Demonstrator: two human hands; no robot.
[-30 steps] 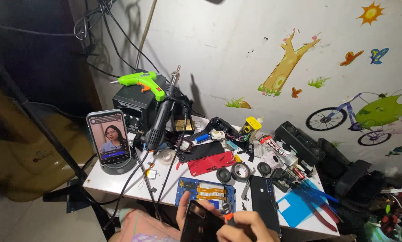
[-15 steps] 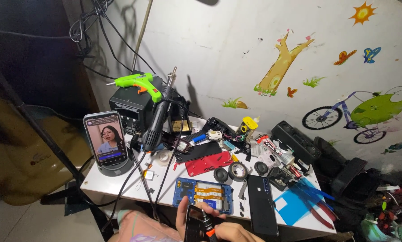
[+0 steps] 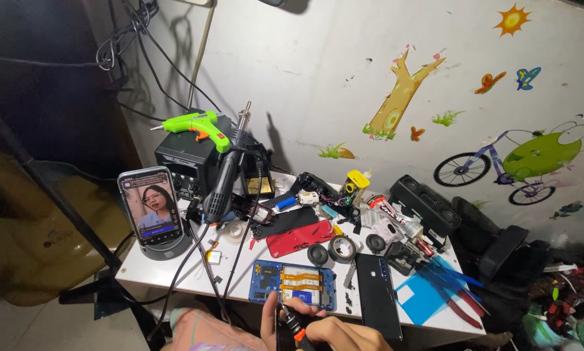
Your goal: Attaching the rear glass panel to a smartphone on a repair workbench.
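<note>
**Screwdriver at the edge of an opened phone**

At the bottom centre of the frame the right hand (image 3: 344, 335) is clamped around a small screwdriver (image 3: 293, 327) with a black and orange grip, its tip pointing up towards the opened blue phone (image 3: 293, 285) that lies flat near the front edge of the surface (image 3: 155, 270). The left hand (image 3: 270, 318) sits just beside the tool with its fingers curled in; whether it grips the tool or only steadies it cannot be told, since the frame cuts it off.

The likely trouble is a slip: the orange ribbon cables inside the phone lie exposed, and a tip that jumps off a screw could gouge them. Loose screws could also roll off the near edge, as the phone lies close to it.

The white surface is crowded. A black phone back (image 3: 376, 296) lies just right of the blue one, a red cover (image 3: 300, 238) behind it, with tape rolls (image 3: 341, 247) between. At centre left, a second phone (image 3: 152, 208) stands upright in a holder with its screen lit. A hot-air tool (image 3: 224, 185) leans against a black station (image 3: 188, 159) topped by a green glue gun (image 3: 198, 125), its cables trailing across the surface. The wall (image 3: 305, 71) behind carries cartoon stickers of a tree, a bicycle, a sun and butterflies
</note>
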